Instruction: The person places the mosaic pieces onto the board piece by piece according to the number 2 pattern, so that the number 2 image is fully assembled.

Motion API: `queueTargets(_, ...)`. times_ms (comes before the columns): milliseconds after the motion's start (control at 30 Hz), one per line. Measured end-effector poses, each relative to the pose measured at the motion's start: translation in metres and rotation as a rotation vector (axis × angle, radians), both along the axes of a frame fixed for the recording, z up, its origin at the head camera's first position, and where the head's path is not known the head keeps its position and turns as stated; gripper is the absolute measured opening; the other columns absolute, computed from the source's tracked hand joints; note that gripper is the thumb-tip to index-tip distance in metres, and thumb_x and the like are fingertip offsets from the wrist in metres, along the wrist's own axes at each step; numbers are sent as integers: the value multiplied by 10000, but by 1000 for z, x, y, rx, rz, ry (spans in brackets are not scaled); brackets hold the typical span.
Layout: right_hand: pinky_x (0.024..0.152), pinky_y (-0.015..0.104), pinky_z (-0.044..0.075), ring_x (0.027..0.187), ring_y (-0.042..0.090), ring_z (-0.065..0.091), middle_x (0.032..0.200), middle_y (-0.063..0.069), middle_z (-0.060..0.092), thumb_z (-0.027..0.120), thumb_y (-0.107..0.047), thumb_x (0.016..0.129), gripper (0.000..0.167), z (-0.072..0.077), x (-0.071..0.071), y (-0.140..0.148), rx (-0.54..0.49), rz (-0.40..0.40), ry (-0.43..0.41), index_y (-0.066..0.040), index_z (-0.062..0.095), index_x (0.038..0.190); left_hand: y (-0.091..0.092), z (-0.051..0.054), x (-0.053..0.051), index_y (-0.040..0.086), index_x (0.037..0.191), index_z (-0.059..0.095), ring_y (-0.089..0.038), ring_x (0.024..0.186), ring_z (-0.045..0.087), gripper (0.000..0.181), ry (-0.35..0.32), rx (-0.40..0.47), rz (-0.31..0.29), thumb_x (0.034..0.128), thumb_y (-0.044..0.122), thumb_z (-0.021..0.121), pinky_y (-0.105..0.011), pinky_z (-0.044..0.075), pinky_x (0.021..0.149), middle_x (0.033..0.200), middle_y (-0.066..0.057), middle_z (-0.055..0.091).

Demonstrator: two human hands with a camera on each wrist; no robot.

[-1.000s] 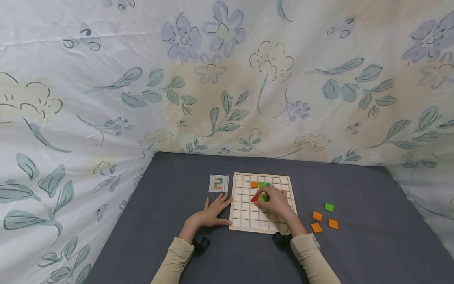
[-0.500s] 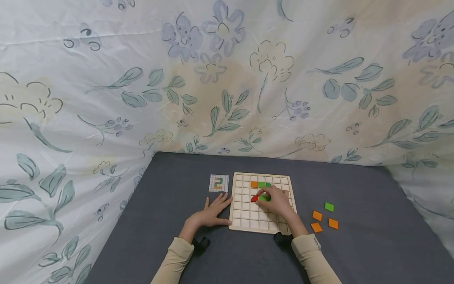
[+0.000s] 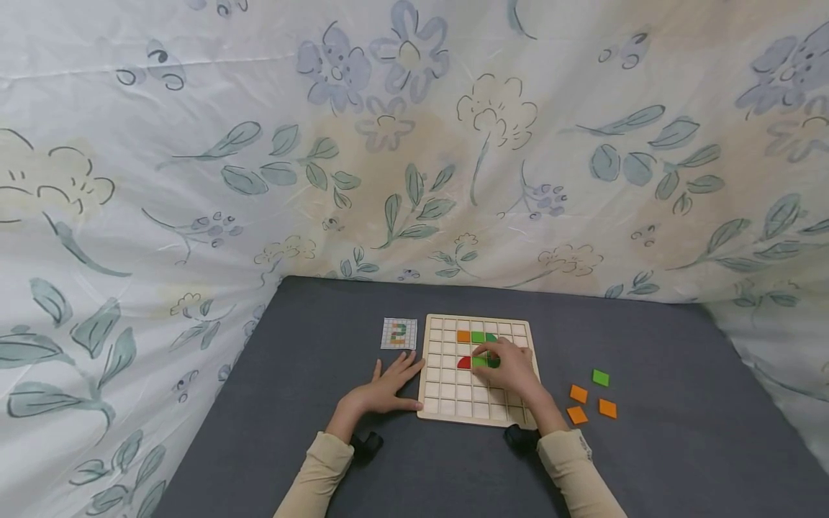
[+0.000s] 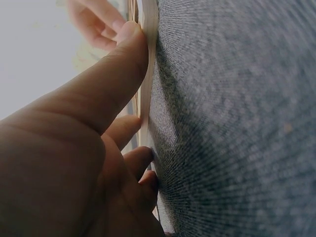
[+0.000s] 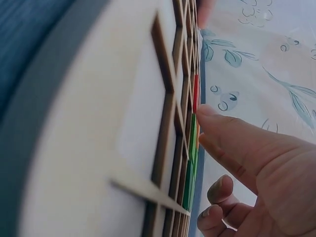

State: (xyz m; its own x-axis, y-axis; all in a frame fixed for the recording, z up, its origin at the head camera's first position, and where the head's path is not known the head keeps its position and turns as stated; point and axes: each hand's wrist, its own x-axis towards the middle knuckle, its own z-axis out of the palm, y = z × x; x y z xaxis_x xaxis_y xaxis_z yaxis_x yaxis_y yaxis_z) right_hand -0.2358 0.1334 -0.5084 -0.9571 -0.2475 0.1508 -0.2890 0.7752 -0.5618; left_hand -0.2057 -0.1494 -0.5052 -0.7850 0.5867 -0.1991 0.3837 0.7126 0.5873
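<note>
A wooden grid board (image 3: pixel 447 410) lies on the table. Its upper row holds an orange square tile (image 3: pixel 463 336), a light green tile (image 3: pixel 478 337) and a dark green piece (image 3: pixel 491 337). Lower sit a red rounded piece (image 3: pixel 464 363), a light green tile (image 3: pixel 479 362) and a dark green piece (image 3: pixel 494 362), partly hidden by my right hand (image 3: pixel 512 368). That hand's thumb and forefinger are at the light green tile in the lower row; in the right wrist view nothing shows between them. My left hand (image 3: pixel 382 392) rests against the board's left edge, fingers spread, thumb near the lower corner.
Right of the board lie a loose green tile (image 3: pixel 601 378) and several orange tiles (image 3: pixel 578 393). A small pattern card (image 3: pixel 399 334) with a coloured figure is left of the board. A floral cloth (image 3: pixel 414 180) hangs behind the dark table (image 3: pixel 337 309).
My right hand has shifted slightly right, uncovering more of the red piece and the dark green piece in the lower row. The left hand stays at the board's edge.
</note>
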Motion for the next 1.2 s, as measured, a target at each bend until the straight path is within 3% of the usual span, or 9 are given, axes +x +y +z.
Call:
queueTargets(200,768,456,244,716,134,443,805,8,525,776,-314,749,278,4,1,8,45,-1,-3,-224,701,1001,0,0,-1,186,1506,159,-301,1434,-25,813,2,4,-5,872,437,602,-641,-98,1061,1562,-101,52)
queueTargets(400,758,436,216,697,149,459,807,22,528,767,-317,759,275,5,4,18,18,-7,-13,-211,706,1005,0,-2,-1,191,1507,156,-294,1435,-29,816,-2,3,-4,871,446,599,-641,-94,1062,1563,-94,51)
queueTargets(600,790,464,243,733,158,488,807,16,530,768,-297,758,260,5,6,29,28,-13,37,-212,712,997,0,-1,-2,191,1506,159,-296,1435,-27,813,1,5,-1,872,443,601,-640,-93,1063,1562,-97,53)
queueTargets(933,736,449,219,665,133,410,784,18,505,748,-304,779,253,4,8,52,38,-41,58,-202,708,1007,0,0,0,186,1506,157,-301,1434,-25,807,1,7,-8,877,430,600,-646,-93,1059,1562,-106,51)
queueTargets(1200,690,414,175,674,156,381,788,49,483,726,-288,802,282,16,15,68,68,-48,39,-160,686,1050,0,1,1,187,1506,156,-301,1434,-24,804,2,7,-9,879,430,597,-646,-90,1060,1563,-104,47)
